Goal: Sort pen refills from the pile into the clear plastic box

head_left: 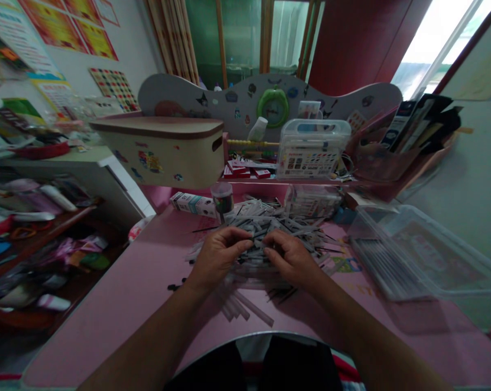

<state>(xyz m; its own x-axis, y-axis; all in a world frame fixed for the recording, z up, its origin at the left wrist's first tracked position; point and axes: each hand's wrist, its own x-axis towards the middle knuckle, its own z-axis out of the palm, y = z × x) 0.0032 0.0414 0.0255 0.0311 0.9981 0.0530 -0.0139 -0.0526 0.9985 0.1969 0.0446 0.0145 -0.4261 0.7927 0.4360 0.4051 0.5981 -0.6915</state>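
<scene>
Both my hands are over a heap of thin grey and clear pen tubes (270, 220) on the pink desk (148, 282). My left hand (219, 255) is curled, its fingertips pinched on a thin pen part in the middle. My right hand (292, 258) faces it, fingers closed on the same pen part or one beside it; I cannot tell which. A few clear tubes (245, 307) lie loose nearer to me, under my wrists.
A clear plastic tray (396, 260) with rows of tubes lies at the right. A small round cup (222, 198) and a flat carton (192, 203) stand behind the heap. A cream box (164, 146) and a clear marker case (313, 149) sit further back. A cluttered shelf (37, 228) is at the left.
</scene>
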